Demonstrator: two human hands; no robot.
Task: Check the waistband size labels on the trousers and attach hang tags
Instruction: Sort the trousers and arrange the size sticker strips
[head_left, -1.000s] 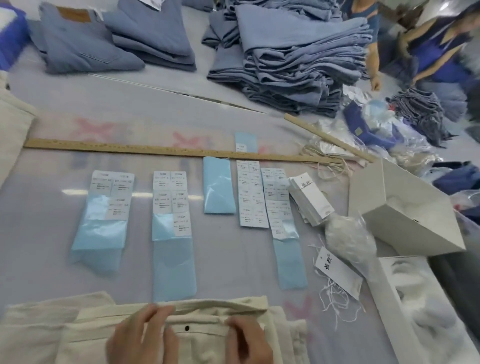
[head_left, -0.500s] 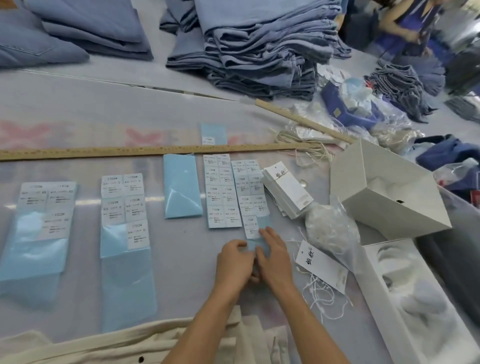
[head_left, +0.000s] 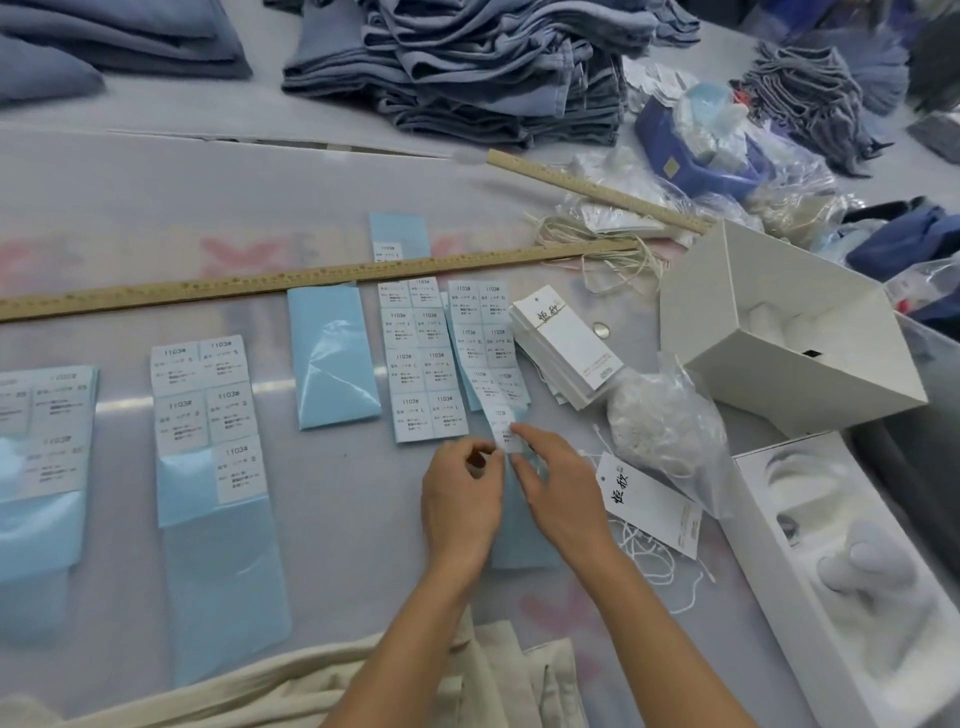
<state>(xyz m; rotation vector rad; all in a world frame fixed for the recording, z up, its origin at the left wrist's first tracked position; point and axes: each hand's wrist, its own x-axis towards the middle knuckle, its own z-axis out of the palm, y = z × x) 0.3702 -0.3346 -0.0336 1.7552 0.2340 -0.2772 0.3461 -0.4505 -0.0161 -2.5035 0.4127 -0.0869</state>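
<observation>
Cream trousers (head_left: 311, 686) lie folded at the near table edge, under my forearms. Both hands are at the lower end of the XL size-sticker sheet (head_left: 485, 338). My right hand (head_left: 550, 488) pinches one white size sticker (head_left: 503, 428) that curls up off the sheet. My left hand (head_left: 460, 499) has its thumb and forefinger curled at the pale blue backing strip (head_left: 524, 551) just beside that sticker. A single white hang tag (head_left: 649, 504) with a white string lies right of my right hand. A stack of hang tags (head_left: 566, 338) sits beyond it.
More sticker sheets marked L (head_left: 423, 358) and S (head_left: 208, 410) and a bare blue backing (head_left: 335, 358) lie in a row. A long wooden ruler (head_left: 311, 275) runs behind them. White boxes (head_left: 789, 332) and a plastic bag (head_left: 665, 421) crowd the right. Folded blue jeans (head_left: 493, 62) are stacked at the back.
My hands left the cream trousers' waistband and reached forward to the XL sticker sheet. The sticker now stands lifted from its backing between my fingers.
</observation>
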